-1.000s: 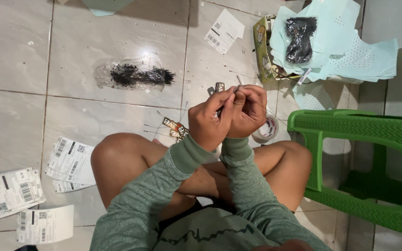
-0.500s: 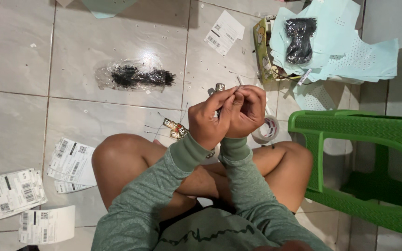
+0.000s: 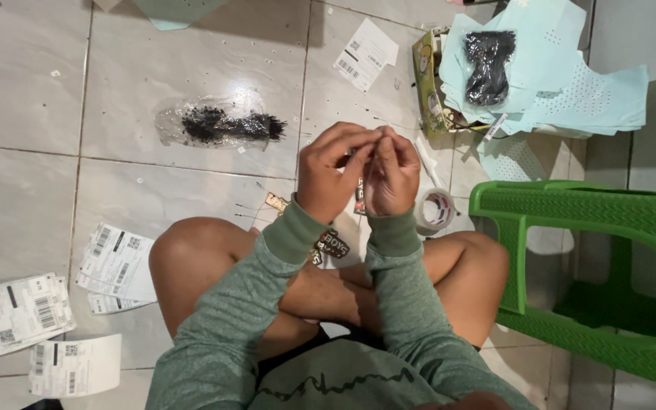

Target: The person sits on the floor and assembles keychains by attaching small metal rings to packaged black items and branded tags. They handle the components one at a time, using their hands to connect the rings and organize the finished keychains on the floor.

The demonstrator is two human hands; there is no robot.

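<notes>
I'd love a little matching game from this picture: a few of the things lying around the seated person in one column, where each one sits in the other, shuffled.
Things:
1. green plastic stool
2. roll of clear tape
3. clear bag of black strands
4. printed paper labels

Places:
A. on the tiles far to the person's left, beside the knee
B. tipped on its side at the person's right
C. on the floor just right of the raised hands
D. on the tiles ahead of the person, left of the hands

Pairs: 1-B, 2-C, 3-D, 4-A
</notes>
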